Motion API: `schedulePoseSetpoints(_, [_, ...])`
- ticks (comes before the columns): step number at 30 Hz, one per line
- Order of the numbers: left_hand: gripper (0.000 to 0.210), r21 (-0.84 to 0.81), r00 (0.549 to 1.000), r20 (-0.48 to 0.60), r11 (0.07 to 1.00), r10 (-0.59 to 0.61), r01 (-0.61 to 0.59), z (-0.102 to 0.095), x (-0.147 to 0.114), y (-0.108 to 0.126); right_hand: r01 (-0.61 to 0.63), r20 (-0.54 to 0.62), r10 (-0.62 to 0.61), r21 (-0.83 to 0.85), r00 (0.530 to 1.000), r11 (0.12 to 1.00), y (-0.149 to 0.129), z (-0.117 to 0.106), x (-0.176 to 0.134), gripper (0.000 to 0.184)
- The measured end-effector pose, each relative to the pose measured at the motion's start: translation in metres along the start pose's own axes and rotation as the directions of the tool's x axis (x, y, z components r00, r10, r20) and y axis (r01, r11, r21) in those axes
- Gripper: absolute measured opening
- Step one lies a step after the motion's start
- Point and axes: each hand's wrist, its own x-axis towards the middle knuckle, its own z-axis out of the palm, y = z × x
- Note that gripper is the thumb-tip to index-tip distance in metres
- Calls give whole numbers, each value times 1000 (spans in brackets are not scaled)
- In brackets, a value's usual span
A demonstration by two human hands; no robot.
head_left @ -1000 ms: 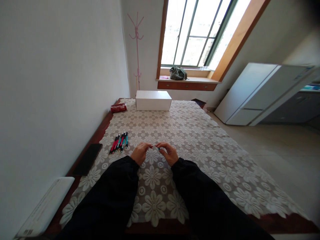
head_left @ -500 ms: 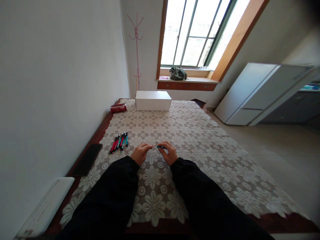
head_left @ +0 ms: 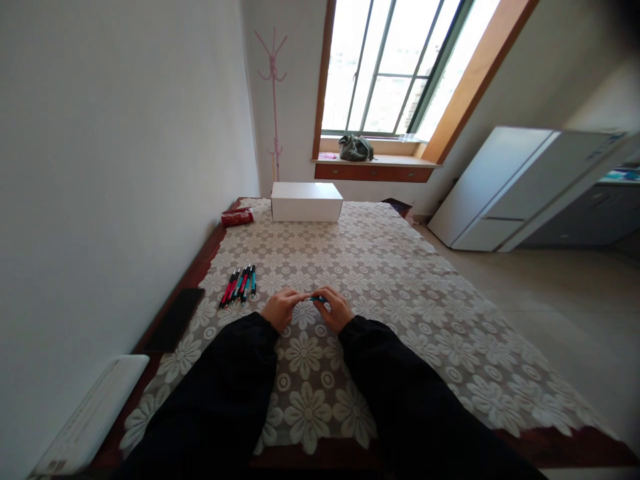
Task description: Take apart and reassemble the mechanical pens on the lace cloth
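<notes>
My right hand (head_left: 334,308) is closed in a pinch around a teal and black pen (head_left: 318,299), which lies nearly level above the tablecloth. From the other side, my left hand (head_left: 283,308) reaches to the pen's left end with thumb and forefinger pressed together. Whatever those left fingertips grip is too small to make out. A loose row of pens (head_left: 239,285), some red and some teal with black ends, lies on the cloth left of my left hand.
The table bears a floral lace tablecloth (head_left: 390,267). A white box (head_left: 307,203) stands at its far end, beside a red packet (head_left: 237,217). Along the left edge lie a flat black object (head_left: 175,320) and a long white object (head_left: 95,413); a wall rises beside them.
My hands have come closer together, closing the small gap between the left fingertips and the pen. The pen has shifted slightly left. The row of pens has not moved.
</notes>
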Motion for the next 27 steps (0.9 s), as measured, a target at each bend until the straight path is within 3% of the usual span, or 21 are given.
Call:
schedulePoseSetpoints(9, [41, -145, 992, -24, 982, -123, 118, 5, 0, -2, 23, 139, 6, -204, 990, 979, 5, 2, -1, 13])
schedulePoseSetpoints(15, [33, -201, 994, 2, 973, -112, 110, 5, 0, 2, 36, 216, 19, -248, 976, 968, 1, 0, -1, 11])
schedulePoseSetpoints(20, [37, 34, 998, 39, 998, -58, 56, -12, 0, 12, 22, 231, 42, -266, 972, 964, 3, 2, -1, 11])
schedulePoseSetpoints(24, [33, 220, 986, 52, 965, -158, 143, -25, -2, 11, 20, 235, 45, -265, 971, 964, 6, 3, -1, 11])
schedulePoseSetpoints(27, [19, 254, 975, 42, 946, -217, 200, -24, -3, 7, 17, 232, 44, -257, 972, 966, 7, 4, -1, 11])
